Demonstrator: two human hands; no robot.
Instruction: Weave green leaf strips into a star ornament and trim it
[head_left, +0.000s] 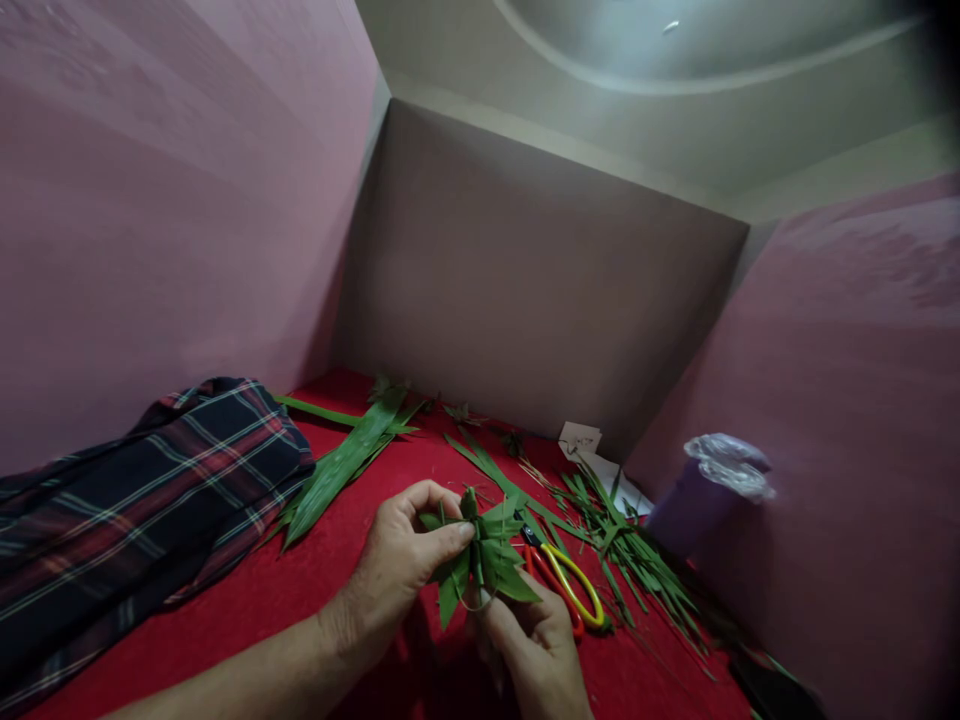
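A star-shaped bundle of folded green leaves (496,562) with pointed tips is held up between my two hands. My left hand (416,535) pinches its upper left part between thumb and fingers. From below, my right hand (529,630) grips the stem end, with the thumb tip near a thin loose strand. The lower fingers of the right hand are partly hidden. Just beyond the right hand lie scissors (574,585) with one yellow and one red handle, resting on the red cloth (300,640). Their blades are partly covered by leaf pieces.
Long broad leaves (345,465) lie at the back left, near a plaid cloth (172,480). Cut leaf strips (637,550) are heaped to the right. White paper (615,483) and a purple container with clear plastic on top (697,495) stand near the right wall.
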